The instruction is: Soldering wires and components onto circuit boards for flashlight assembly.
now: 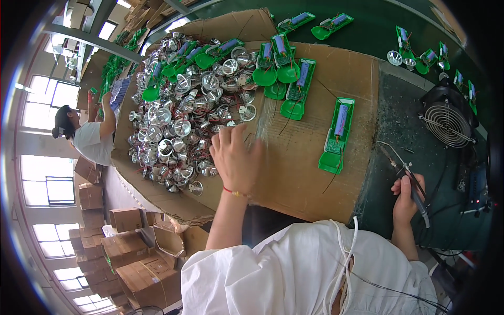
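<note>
My left hand (234,160) reaches over the cardboard at the right edge of a pile of silvery lamp reflectors (181,127) with thin red wires. Its fingers are stretched and slightly blurred, and I see nothing held in them. My right hand (406,195) is closed around a soldering iron (418,201), whose tip points up and left over the dark bench. Between the hands lies a green plastic lamp housing (332,160) with a blue-purple battery (341,121), a small circuit board and loose black wires. Several similar housings (292,109) lie farther off, beside the pile.
A flattened cardboard sheet (294,181) covers the bench's middle. A round fan with a wire guard (447,125) stands at the right. More green housings (332,26) lie along the far bench. A co-worker (94,134) is at the left, with cardboard boxes (147,278) on the floor.
</note>
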Demonstrator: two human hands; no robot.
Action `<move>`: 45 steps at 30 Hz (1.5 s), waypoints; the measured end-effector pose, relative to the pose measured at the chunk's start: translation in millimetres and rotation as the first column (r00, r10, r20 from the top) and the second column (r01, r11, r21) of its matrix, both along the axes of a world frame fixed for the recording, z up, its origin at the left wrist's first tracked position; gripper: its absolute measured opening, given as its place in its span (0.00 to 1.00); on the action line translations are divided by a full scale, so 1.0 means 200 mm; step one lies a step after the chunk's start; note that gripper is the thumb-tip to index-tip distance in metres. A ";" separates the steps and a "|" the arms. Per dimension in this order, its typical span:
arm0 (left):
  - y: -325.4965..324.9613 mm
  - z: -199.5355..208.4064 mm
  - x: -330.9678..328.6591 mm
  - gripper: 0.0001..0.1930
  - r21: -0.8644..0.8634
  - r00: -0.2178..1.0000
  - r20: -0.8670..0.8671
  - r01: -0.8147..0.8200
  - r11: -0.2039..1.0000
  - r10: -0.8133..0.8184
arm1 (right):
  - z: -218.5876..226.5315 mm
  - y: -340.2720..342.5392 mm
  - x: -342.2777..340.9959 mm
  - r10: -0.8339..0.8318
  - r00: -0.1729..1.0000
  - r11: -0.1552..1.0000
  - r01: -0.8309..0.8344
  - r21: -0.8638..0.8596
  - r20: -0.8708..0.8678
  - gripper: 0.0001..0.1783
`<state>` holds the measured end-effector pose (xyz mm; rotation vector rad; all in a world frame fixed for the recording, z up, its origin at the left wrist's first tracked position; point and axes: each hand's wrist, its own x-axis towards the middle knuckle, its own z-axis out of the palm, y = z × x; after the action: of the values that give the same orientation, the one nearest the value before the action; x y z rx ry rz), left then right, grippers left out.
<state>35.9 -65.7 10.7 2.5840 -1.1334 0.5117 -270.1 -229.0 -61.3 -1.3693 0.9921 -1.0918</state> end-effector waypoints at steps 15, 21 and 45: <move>-0.17 -0.10 -0.37 0.04 -0.413 0.785 -0.446 0.247 0.877 -0.430 | 0.18 0.16 0.11 0.374 0.925 0.909 -0.379 -0.174 -0.060 0.10; -0.26 -0.21 -0.44 0.04 -0.438 0.773 -0.423 0.282 0.853 -0.473 | 0.20 0.17 0.14 0.353 0.929 0.926 -0.363 -0.099 -0.108 0.09; -0.26 -0.22 -0.44 0.05 -0.433 0.573 -0.734 0.020 0.901 -0.365 | 0.17 0.15 0.19 0.350 0.936 0.937 -0.350 -0.003 -0.041 0.09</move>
<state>-51.7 -117.8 -33.4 1.9041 -0.8352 -0.4553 -231.7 -199.0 -27.9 -1.5124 0.7332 -0.8037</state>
